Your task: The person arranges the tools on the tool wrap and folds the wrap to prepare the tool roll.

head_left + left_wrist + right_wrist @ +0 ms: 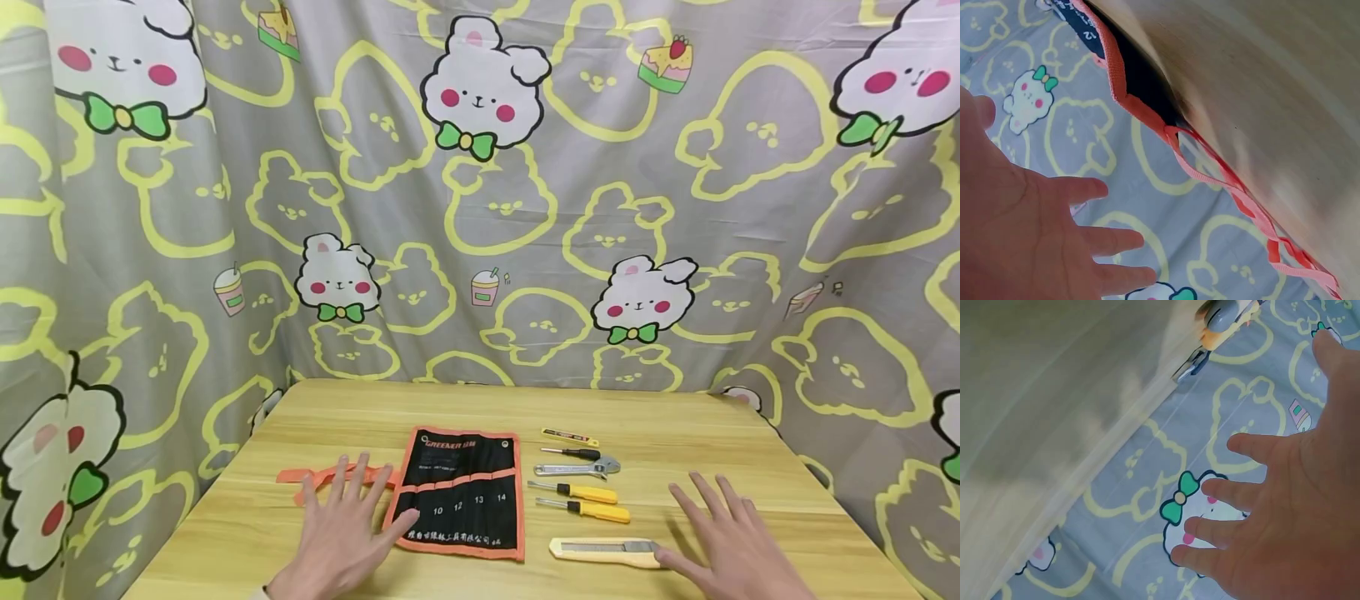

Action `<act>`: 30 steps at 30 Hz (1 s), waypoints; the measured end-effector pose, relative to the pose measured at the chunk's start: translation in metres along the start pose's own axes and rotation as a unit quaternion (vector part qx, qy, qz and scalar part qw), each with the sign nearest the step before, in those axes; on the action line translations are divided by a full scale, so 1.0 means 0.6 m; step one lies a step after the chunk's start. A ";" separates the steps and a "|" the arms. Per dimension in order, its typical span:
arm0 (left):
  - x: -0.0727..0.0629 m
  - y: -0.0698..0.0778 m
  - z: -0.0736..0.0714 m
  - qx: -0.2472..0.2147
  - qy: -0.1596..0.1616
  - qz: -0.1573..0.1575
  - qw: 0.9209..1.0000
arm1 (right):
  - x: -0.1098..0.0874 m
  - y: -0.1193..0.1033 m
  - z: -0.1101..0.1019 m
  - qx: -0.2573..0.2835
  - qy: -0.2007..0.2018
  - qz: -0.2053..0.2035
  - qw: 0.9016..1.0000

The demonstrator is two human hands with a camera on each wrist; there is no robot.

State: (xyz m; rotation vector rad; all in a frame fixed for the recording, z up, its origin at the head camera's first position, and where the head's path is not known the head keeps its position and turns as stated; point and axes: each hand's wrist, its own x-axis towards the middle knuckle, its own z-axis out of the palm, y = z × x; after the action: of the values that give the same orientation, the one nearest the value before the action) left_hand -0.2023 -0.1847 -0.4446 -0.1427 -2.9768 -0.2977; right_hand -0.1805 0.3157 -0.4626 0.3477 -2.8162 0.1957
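My left hand [341,529] is spread with straight fingers at the left edge of a black tool pouch [457,479] trimmed in orange. Orange tie straps [330,477] trail leftward from the pouch, behind those fingers. In the left wrist view the palm [1029,219] holds nothing, and the straps [1235,187] show beyond it. My right hand [731,542], fingers also spread, has its thumb at the right end of a pale yellow utility knife [600,551]. The right wrist view shows that palm [1297,506] bare, with part of the knife [1222,331] at the top.
Right of the pouch lie two yellow-handled screwdrivers [596,493], an adjustable wrench [573,469], a black-handled screwdriver [585,453] and a small yellow-and-black flat piece [570,437]. The wooden table [360,408] meets a patterned grey curtain [420,200] at its back and sides.
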 end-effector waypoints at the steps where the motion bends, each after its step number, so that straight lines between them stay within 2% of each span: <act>1: 0.001 0.001 0.000 0.001 0.000 0.002 1.000 | 0.002 -0.004 0.000 0.003 0.001 -0.003 1.000; 7: 0.008 0.009 0.001 0.009 0.001 0.015 1.000 | 0.016 -0.028 -0.002 -0.001 0.004 -0.033 0.999; 17: 0.013 0.032 0.002 -0.010 -0.018 0.042 0.999 | 0.038 -0.070 0.000 0.020 -0.015 -0.072 0.997; 23: 0.018 0.049 0.007 -0.015 -0.027 0.065 0.997 | 0.058 -0.100 -0.003 0.046 -0.049 -0.085 0.994; 30: 0.023 0.063 0.012 -0.028 -0.051 0.078 0.995 | 0.080 -0.140 0.008 0.031 -0.071 -0.114 0.991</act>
State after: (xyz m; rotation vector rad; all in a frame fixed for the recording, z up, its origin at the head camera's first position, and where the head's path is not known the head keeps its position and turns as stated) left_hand -0.2126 -0.1454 -0.4424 -0.4071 -3.0348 -0.3656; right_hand -0.2048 0.2240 -0.4444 0.7182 -2.8825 0.2166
